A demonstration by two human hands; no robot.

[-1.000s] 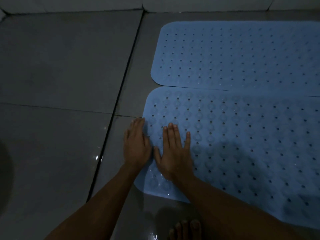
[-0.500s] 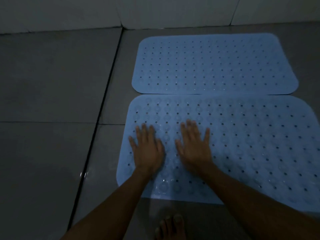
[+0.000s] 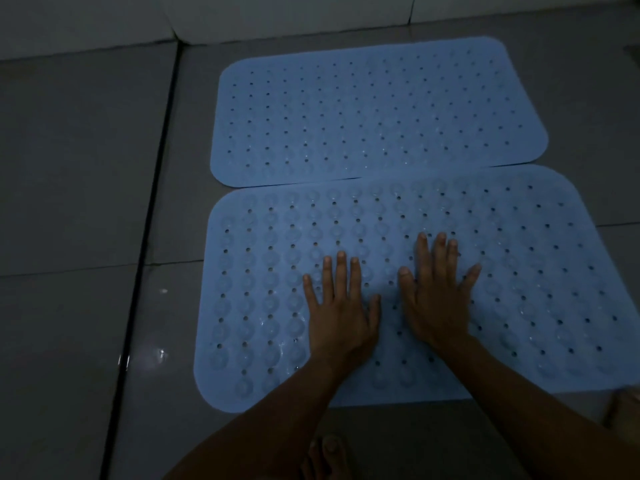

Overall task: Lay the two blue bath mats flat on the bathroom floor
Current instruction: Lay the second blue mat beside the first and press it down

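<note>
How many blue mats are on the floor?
2. The far mat lies by the wall. The near mat lies just in front of it, with the left hand and right hand flat on it.

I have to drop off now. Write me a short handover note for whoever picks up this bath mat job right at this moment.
Left hand: open, palm down, fingers spread on the near mat.
Right hand: open, palm down on the same mat, beside the left.
Far mat: flat on the tile floor near the wall; near mat's far edge meets it.
Done: both mats down, no curled corner visible.
Left: the near mat's right end runs out of view, so check it, then lift the hands.
</note>
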